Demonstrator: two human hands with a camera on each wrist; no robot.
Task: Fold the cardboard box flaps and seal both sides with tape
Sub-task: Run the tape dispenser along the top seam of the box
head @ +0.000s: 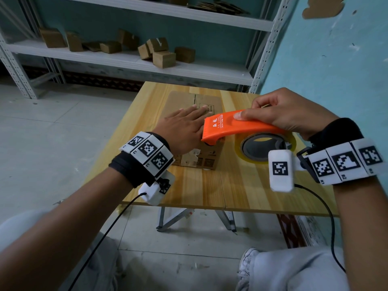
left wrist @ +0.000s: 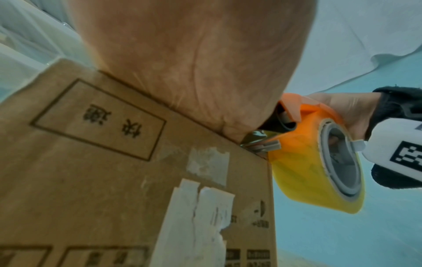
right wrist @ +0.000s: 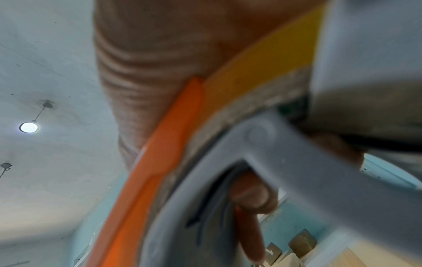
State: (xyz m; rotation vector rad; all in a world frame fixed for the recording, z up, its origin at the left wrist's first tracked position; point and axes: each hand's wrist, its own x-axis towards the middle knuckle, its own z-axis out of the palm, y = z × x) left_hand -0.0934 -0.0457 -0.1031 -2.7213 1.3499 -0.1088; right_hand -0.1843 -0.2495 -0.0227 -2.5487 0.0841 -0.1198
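Head view shows us a brown cardboard box (head: 189, 101) with printed markings standing on our light wooden table (head: 241, 185). Our left hand (head: 184, 127) lies flat on its closed top, fingers straight and pressing down. Our right hand (head: 289, 114) curls round the orange plastic tape dispenser (head: 237, 128), thumb on its upper face, with the yellowish roll of clear tape (head: 270, 145) beneath the palm. From the left wrist we see the dispenser's nose meeting the box's top edge, just beside our left palm.

Left hand (head: 184, 127) lies flat; right hand (head: 289, 114) has fingers curled.
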